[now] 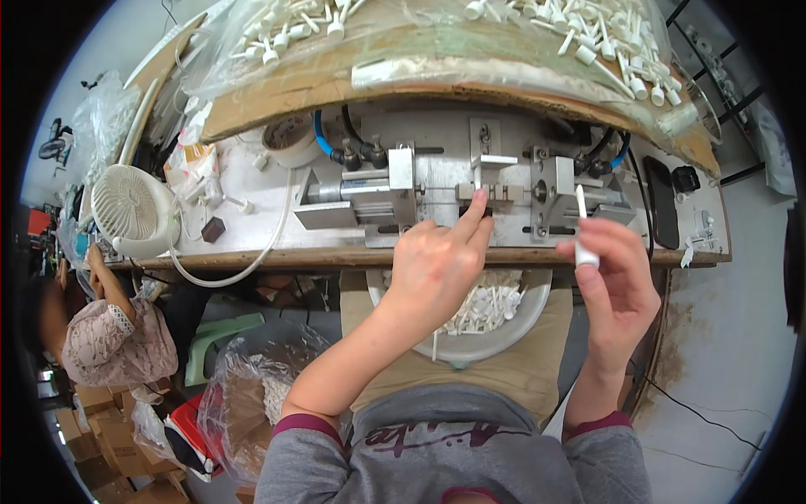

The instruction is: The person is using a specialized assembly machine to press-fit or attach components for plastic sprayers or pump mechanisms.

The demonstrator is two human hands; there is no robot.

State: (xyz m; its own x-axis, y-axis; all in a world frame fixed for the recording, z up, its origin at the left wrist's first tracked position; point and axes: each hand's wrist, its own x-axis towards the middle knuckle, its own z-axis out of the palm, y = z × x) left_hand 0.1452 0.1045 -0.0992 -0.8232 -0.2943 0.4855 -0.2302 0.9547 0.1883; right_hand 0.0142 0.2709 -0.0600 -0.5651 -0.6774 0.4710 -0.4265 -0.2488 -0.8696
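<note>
My right hand holds a small white plastic cap with a thin stem, its stem pointing up, beside the right end of a metal bench fixture. The fingers are closed round the wide end. My left hand reaches to the fixture's middle with index and middle fingers stretched out; its thumb is hidden. The index fingertip is at the small metal holder, against the lower end of a white plastic piece there. Whether it presses the piece or only touches it, I cannot tell.
A white basket of similar white pieces rests on my lap under the table edge. Cardboard with heaped white pieces overhangs the fixture. A white fan, tape roll and black phone flank it. Another person sits at left.
</note>
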